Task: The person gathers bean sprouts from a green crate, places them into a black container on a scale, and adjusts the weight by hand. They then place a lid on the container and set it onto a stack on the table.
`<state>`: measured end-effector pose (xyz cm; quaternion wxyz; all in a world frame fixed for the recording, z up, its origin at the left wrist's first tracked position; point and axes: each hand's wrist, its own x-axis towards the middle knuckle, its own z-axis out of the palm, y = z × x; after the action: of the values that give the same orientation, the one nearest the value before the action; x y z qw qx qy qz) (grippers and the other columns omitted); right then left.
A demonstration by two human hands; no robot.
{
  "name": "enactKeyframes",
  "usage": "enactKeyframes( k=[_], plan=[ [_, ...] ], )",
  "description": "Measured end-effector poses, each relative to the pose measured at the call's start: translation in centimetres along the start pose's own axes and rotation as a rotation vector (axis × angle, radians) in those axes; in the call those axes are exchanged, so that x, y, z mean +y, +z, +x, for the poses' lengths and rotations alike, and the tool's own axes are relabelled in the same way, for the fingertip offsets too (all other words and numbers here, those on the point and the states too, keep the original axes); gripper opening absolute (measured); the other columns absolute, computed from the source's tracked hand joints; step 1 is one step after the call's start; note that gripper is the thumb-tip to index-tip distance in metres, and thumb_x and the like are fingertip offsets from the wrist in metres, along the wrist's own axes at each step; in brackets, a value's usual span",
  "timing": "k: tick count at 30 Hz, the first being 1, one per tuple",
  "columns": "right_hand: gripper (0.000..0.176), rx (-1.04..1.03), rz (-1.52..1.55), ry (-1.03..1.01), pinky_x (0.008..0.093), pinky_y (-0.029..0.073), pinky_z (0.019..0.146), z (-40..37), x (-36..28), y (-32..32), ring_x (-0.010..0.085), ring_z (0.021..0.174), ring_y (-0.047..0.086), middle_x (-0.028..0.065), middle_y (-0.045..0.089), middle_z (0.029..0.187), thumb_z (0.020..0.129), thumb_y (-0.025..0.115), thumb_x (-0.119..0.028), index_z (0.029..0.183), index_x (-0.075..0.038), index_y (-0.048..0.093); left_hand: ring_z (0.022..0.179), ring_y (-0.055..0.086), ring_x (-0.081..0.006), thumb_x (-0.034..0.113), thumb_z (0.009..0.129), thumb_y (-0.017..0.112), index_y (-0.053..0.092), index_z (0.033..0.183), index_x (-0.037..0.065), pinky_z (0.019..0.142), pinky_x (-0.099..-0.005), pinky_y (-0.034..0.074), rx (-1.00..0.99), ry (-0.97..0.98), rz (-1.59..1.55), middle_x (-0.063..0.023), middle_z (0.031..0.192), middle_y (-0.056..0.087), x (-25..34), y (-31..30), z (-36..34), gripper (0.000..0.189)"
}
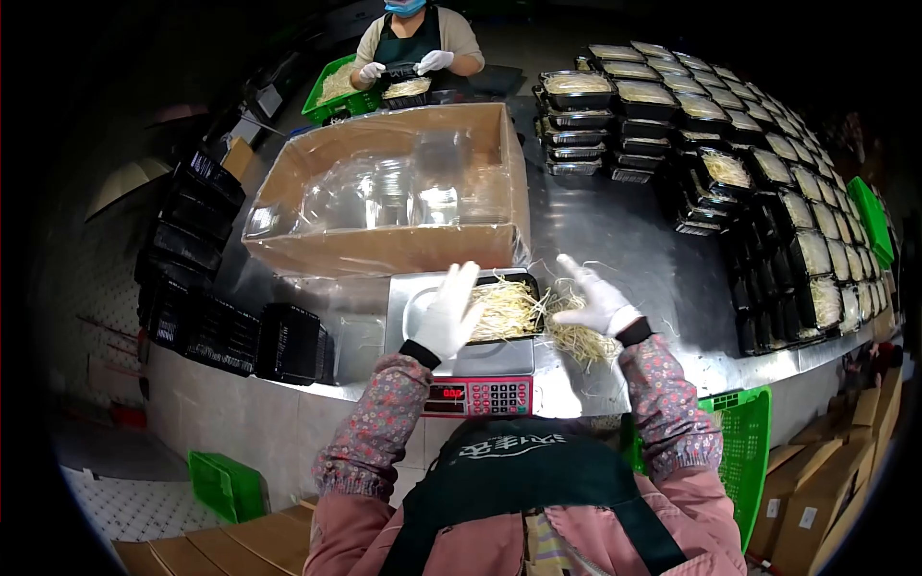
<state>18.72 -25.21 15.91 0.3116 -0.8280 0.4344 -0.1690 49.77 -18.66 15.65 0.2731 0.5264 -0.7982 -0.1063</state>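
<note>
My left hand (448, 312), in a white glove, has its fingers stretched out along the left side of a black tray filled with bean sprouts (506, 308). The tray sits on a digital scale (413, 287) whose red display (448, 393) is lit. To the right, my gloved right hand (597, 305) spreads its fingers at the edge of a loose heap of bean sprouts (580, 344) on the metal table (615, 230). Some strands lie close to its fingertips. Neither hand grips anything.
Behind the scale stands a cardboard box (384, 252) of clear plastic lids (384, 187). Stacked packed trays (653, 93) fill the right side; black empty trays (223, 331) line the left. A co-worker (413, 43) handles a tray across the table. A green crate (744, 442) is below right.
</note>
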Motion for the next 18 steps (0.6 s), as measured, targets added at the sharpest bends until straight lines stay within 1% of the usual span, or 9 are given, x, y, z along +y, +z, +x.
enactKeyframes(
  k=[1, 2, 4, 7, 10, 11, 14, 16, 18],
  plan=[
    [0.104, -0.037, -0.052, -0.037, 0.0359, 0.038, 0.111, 0.8, -1.0, 1.2, 0.0351, 0.132, 0.046, 0.0251, 0.044, 0.145, 0.073, 0.082, -0.032, 0.153, -0.003, 0.024, 0.140, 0.033, -0.0427, 0.028, 0.092, 0.061, 0.040, 0.145, -0.002, 0.114, -0.0476, 0.030, -0.084, 0.023, -0.017, -0.0238, 0.150, 0.039, 0.7, 0.4, 0.3, 0.064],
    [0.097, -0.118, -0.161, -0.001, 0.0380, 0.044, 0.105, 1.5, -2.2, 1.9, 0.0367, 0.123, 0.053, 0.0246, 0.053, 0.134, 0.072, 0.081, -0.032, 0.151, -0.004, 0.031, 0.134, 0.041, -0.0410, 0.030, 0.089, 0.065, 0.043, 0.141, -0.002, 0.110, -0.0463, 0.035, -0.099, 0.114, 0.112, -0.0229, 0.143, 0.047, 0.4, 1.8, 0.5, 0.066],
    [0.055, -0.111, -0.317, 0.027, 0.0431, 0.051, 0.090, 1.7, -4.0, 2.7, 0.0357, 0.102, 0.063, 0.0195, 0.064, 0.109, 0.080, 0.071, -0.028, 0.128, -0.007, 0.057, 0.131, 0.042, -0.0425, 0.035, 0.088, 0.065, 0.044, 0.140, -0.001, 0.109, -0.0491, 0.036, -0.199, 0.115, 0.180, -0.0220, 0.138, 0.050, 1.8, 1.6, 0.8, 0.068],
    [0.024, -0.090, -0.399, -0.050, 0.0444, 0.054, 0.080, 2.3, -3.8, 4.0, 0.0340, 0.090, 0.067, 0.0159, 0.068, 0.092, 0.083, 0.065, -0.026, 0.096, -0.005, 0.067, 0.131, 0.041, -0.0425, 0.040, 0.087, 0.065, 0.046, 0.139, 0.000, 0.107, -0.0503, 0.037, -0.228, 0.078, 0.216, -0.0198, 0.137, 0.051, 1.7, 1.9, 0.6, 0.069],
    [0.016, 0.022, -0.396, -0.083, 0.0452, 0.054, 0.075, 1.9, -3.7, 4.0, 0.0340, 0.083, 0.067, 0.0137, 0.068, 0.083, 0.085, 0.062, -0.023, 0.083, -0.008, 0.067, 0.132, 0.041, -0.0425, 0.041, 0.087, 0.065, 0.046, 0.139, 0.001, 0.106, -0.0511, 0.038, -0.287, 0.029, 0.233, -0.0178, 0.138, 0.051, 0.9, 2.5, 1.1, 0.069],
    [0.016, 0.045, -0.323, -0.048, 0.0448, 0.054, 0.075, 1.6, -3.4, 3.1, 0.0336, 0.083, 0.068, 0.0135, 0.069, 0.083, 0.085, 0.062, -0.023, 0.085, -0.009, 0.069, 0.132, 0.041, -0.0427, 0.040, 0.087, 0.065, 0.046, 0.140, 0.002, 0.106, -0.0511, 0.039, -0.274, 0.040, 0.241, -0.0157, 0.139, 0.051, 0.7, 2.7, 1.1, 0.068],
    [0.017, 0.033, -0.150, 0.077, 0.0425, 0.054, 0.075, 1.0, -2.1, -0.9, 0.0345, 0.082, 0.068, 0.0150, 0.071, 0.084, 0.084, 0.067, -0.023, 0.085, -0.007, 0.072, 0.132, 0.040, -0.0435, 0.043, 0.085, 0.067, 0.042, 0.144, 0.002, 0.108, -0.0509, 0.037, -0.231, 0.066, 0.168, -0.0200, 0.140, 0.049, 0.6, 2.8, 0.7, 0.076],
    [0.017, 0.123, 0.008, 0.064, 0.0408, 0.053, 0.073, 0.4, -1.0, -2.8, 0.0334, 0.080, 0.068, 0.0159, 0.070, 0.084, 0.084, 0.069, -0.023, 0.087, -0.006, 0.073, 0.134, 0.039, -0.0445, 0.044, 0.081, 0.072, 0.038, 0.146, 0.001, 0.109, -0.0502, 0.036, -0.232, 0.017, 0.110, -0.0239, 0.141, 0.046, 1.3, 1.7, 0.8, 0.085],
    [0.016, 0.160, 0.185, 0.163, 0.0333, 0.052, 0.069, -0.3, -2.1, -4.8, 0.0204, 0.072, 0.068, 0.0132, 0.071, 0.080, 0.085, 0.072, -0.017, 0.092, -0.003, 0.074, 0.137, 0.036, -0.0444, 0.046, 0.077, 0.076, 0.033, 0.148, -0.001, 0.111, -0.0502, 0.033, -0.178, -0.005, 0.039, -0.0262, 0.143, 0.044, 1.6, 0.7, 0.7, 0.095]
  ],
)
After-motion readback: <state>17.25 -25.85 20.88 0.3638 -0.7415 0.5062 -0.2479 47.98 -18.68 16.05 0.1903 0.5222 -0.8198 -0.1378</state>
